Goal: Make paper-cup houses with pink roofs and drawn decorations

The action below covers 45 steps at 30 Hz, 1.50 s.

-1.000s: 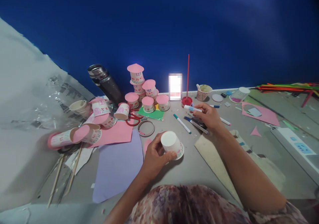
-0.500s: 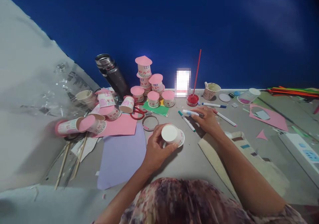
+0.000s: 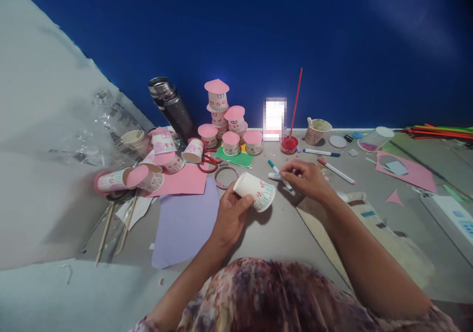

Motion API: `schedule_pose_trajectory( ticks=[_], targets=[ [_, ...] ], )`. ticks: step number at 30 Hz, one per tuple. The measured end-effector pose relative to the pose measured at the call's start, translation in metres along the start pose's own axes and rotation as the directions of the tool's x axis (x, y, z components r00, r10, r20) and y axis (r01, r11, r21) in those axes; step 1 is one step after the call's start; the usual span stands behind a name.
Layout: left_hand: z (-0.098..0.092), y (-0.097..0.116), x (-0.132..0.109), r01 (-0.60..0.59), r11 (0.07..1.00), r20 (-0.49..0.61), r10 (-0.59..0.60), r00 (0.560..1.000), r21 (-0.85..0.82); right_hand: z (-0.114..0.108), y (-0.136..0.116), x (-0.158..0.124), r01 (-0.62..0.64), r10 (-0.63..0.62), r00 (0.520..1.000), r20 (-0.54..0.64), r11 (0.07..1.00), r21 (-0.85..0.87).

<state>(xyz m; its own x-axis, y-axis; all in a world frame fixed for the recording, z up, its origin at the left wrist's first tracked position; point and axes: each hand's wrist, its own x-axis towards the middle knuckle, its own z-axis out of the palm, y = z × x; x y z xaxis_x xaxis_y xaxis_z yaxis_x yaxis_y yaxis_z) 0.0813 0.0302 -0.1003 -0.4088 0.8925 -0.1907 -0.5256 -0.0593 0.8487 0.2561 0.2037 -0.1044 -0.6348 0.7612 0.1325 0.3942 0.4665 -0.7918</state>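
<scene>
Your left grip (image 3: 229, 217) is wrapped around a paper cup (image 3: 254, 191), which tilts, red flowers and green strokes on its side. Your right grip (image 3: 308, 178) has fingers bunched at a white marker (image 3: 274, 176), though I cannot tell whether they pinch it; beyond both, the bright panel (image 3: 274, 117) is too blurred to read.

4 mkrs (image 3: 321, 152) vis., 1 flask (image 3: 174, 111), 1 pr scissors (image 3: 208, 164)

Cup (image 3: 260, 194) is partly hiding left hand (image 3: 229, 218). Right hand (image 3: 307, 180) is covering part of white marker (image 3: 274, 176). Bright panel (image 3: 274, 119) is blurring into blocks. Power strip (image 3: 454, 218) is running out of view, right.
</scene>
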Motion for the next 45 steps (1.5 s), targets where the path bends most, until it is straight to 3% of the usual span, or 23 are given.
schedule_pose_trajectory(
  ticks=[2,4,11,19,23,26,30,33,37,41,45],
  targets=[
    [0.003,0.001,0.003,-0.040,0.995,-0.037,0.037,0.999,-0.094,-0.002,-0.018,-0.007,-0.098,0.040,0.968,0.246,0.968,0.230],
    [0.006,0.001,0.006,-0.096,0.983,-0.076,0.085,0.993,-0.154,0.002,-0.032,-0.013,-0.131,0.003,0.939,0.343,0.926,0.353],
    [0.011,-0.006,0.011,-0.192,0.965,-0.140,0.168,0.976,-0.176,0.029,-0.048,-0.024,-0.062,0.000,0.990,0.142,0.899,0.432],
    [0.012,-0.009,0.013,-0.172,0.974,-0.095,0.159,0.983,-0.150,0.036,-0.050,-0.025,0.065,-0.100,0.992,0.074,0.923,0.379],
    [-0.011,0.005,0.012,-0.076,0.997,-0.045,0.075,0.996,-0.010,0.030,-0.048,-0.024,-0.029,0.002,0.998,0.066,0.916,0.399],
    [-0.041,0.023,0.009,-0.088,0.970,-0.206,0.136,0.969,0.226,0.022,-0.045,-0.020,-0.088,0.081,0.996,0.036,0.883,0.461],
    [-0.078,0.044,0.003,-0.048,0.771,-0.297,0.301,0.906,0.635,0.016,-0.044,-0.017,-0.130,0.140,0.990,0.018,0.852,0.507],
    [-0.099,0.056,-0.004,-0.049,0.571,-0.232,0.408,0.883,0.820,0.017,-0.042,-0.016,-0.149,0.158,0.987,0.023,0.856,0.496],
    [-0.124,0.073,-0.020,-0.082,0.316,-0.086,0.485,0.870,0.945,0.020,-0.037,-0.016,-0.142,0.146,0.989,0.024,0.884,0.446],
    [-0.135,0.074,-0.039,-0.125,0.105,0.075,0.390,0.918,0.987,0.021,-0.036,-0.015,-0.143,0.132,0.990,0.054,0.902,0.407],
    [-0.132,0.056,-0.037,-0.217,-0.034,0.219,0.126,0.968,0.976,0.024,-0.037,-0.015,-0.151,0.138,0.988,0.061,0.921,0.359]
  ],
)
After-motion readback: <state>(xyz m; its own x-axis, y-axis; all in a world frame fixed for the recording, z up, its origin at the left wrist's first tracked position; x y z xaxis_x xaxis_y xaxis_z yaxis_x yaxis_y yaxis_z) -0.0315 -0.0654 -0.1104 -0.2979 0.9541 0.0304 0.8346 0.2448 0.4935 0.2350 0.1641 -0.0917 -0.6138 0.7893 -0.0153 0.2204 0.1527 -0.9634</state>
